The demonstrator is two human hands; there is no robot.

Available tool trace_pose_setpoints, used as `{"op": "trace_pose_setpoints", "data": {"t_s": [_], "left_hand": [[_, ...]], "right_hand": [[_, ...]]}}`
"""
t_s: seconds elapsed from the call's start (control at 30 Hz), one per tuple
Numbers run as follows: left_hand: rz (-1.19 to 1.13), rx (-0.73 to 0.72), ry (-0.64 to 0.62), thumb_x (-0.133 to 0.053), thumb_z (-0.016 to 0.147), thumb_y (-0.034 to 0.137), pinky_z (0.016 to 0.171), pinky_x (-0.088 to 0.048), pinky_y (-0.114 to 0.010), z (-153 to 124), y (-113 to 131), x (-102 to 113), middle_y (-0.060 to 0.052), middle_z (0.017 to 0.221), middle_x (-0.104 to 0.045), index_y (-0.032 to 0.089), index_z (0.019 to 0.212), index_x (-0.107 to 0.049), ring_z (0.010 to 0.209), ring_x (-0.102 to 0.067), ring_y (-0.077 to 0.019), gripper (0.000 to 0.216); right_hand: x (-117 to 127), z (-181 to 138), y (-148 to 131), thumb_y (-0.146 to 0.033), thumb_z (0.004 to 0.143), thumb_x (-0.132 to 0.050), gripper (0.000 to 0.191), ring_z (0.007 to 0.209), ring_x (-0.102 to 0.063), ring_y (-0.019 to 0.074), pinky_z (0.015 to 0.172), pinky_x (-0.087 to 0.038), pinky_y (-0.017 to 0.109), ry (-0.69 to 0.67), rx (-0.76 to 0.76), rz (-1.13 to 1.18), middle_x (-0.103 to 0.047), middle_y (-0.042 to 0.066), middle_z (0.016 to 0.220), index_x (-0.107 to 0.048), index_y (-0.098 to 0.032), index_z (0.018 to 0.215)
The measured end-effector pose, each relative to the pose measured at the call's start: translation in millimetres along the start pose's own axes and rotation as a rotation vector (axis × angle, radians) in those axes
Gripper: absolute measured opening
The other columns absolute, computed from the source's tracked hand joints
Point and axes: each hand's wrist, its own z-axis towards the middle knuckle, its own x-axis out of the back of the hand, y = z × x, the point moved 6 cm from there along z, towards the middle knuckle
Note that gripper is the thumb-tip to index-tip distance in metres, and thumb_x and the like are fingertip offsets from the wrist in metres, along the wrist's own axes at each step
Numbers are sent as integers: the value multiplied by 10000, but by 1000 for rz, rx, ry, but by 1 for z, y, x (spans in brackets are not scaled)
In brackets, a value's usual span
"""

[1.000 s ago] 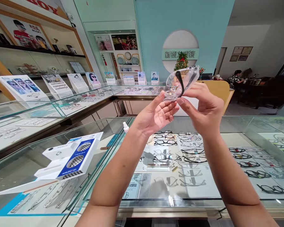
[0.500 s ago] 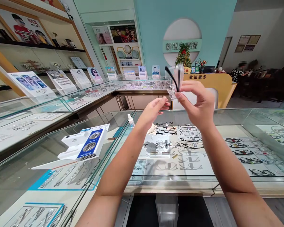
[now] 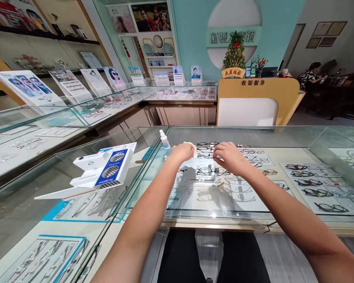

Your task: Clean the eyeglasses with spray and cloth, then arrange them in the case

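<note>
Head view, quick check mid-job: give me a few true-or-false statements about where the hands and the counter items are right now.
1. The left hand and the right hand are both at the glass counter. True.
2. The left hand touches a pale cloth. True.
3. The small bottle stands to the right of the right hand. False: it stands left of the left hand.
4. The blue and white box lies under the glass. False: it sits on top of the glass, far left.

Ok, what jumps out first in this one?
The left hand and right hand rest close together on the glass display counter, the left against a pale cloth, above rows of eyeglass frames. A blue-and-white box sits left of them; a yellow cashier desk stands behind.
</note>
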Motion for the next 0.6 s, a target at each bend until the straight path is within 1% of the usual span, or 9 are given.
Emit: {"op": "trace_pose_setpoints", "data": {"t_s": [0.07, 0.13, 0.17, 0.23, 0.3, 0.4, 0.5, 0.6], "left_hand": [[40, 55, -6, -499, 1005, 306, 1079, -510, -579, 2, -6, 0, -223, 1252, -821, 188, 1127, -829, 1227, -737, -414, 371], [73, 95, 16, -487, 1025, 325, 1081, -495, -599, 1, -11, 4, -280, 1305, -788, 138, 1142, -824, 1262, -714, -457, 402], [85, 101, 40, -485, 1036, 339, 1096, -479, -603, -1, -11, 7, -287, 1323, -778, 129, 1160, -820, 1293, -692, -468, 414], [99, 75, 109, -477, 1063, 371, 1139, -442, -592, -6, -7, 14, -255, 1381, -761, 149, 1229, -807, 1367, -632, -460, 431], [91, -16, 199, -487, 1081, 380, 1145, -431, -558, -11, 5, 21, -203, 1416, -750, 179, 1267, -797, 1382, -601, -429, 414], [64, -185, 299, -516, 1084, 315, 1074, -451, -521, -19, 28, 24, -152, 1343, -769, 192, 1187, -811, 1292, -621, -385, 336], [52, -309, 310, -541, 1087, 262, 1024, -447, -505, -21, 46, 16, -117, 1292, -773, 210, 1096, -821, 1232, -620, -354, 285], [41, -420, 295, -560, 1095, 255, 1016, -438, -501, -21, 58, 4, -101, 1266, -772, 215, 1064, -823, 1208, -608, -336, 268]], "right_hand": [[-5, 2, -1, -145, 1046, -677, 149, 1155, -678, 287, 973, -407, 424, -59, -14, -8, -826, 102, 1145, -800, -184, 971], [-11, 2, -2, -122, 1037, -674, 155, 1152, -670, 281, 979, -397, 419, -109, -28, -9, -821, 94, 1151, -806, -176, 977], [-14, 2, -2, -119, 1033, -678, 151, 1147, -667, 279, 977, -391, 419, -132, -33, -9, -817, 92, 1154, -810, -174, 982], [-20, 1, -2, -123, 1024, -693, 140, 1135, -661, 276, 963, -380, 419, -167, -40, -12, -810, 88, 1152, -820, -173, 993], [-23, 1, -2, -129, 1022, -698, 142, 1122, -653, 274, 943, -369, 417, -176, -39, -22, -802, 87, 1138, -827, -176, 991], [-25, 2, -4, -129, 1023, -697, 155, 1129, -644, 271, 950, -357, 409, -169, -24, -32, -797, 81, 1136, -832, -184, 972], [-27, 3, -5, -124, 1018, -704, 151, 1162, -639, 274, 994, -351, 403, -200, -33, -39, -798, 81, 1158, -837, -185, 979], [-31, 3, -6, -113, 1013, -703, 155, 1198, -636, 285, 1028, -344, 406, -254, -51, -51, -803, 92, 1172, -841, -179, 991]]}}
